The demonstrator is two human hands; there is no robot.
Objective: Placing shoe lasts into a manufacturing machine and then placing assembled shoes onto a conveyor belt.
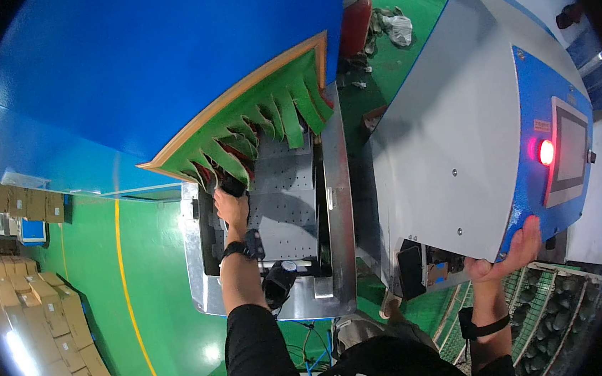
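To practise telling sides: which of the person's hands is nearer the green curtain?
Left. The left hand is at the lower ends of the green curtain; the right hand is well to its right, near the bottom of the blue panel.

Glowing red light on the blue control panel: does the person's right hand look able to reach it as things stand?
Likely yes: the right hand is at the lower corner of the blue control panel, below the glowing red light, and nothing visible blocks the way.
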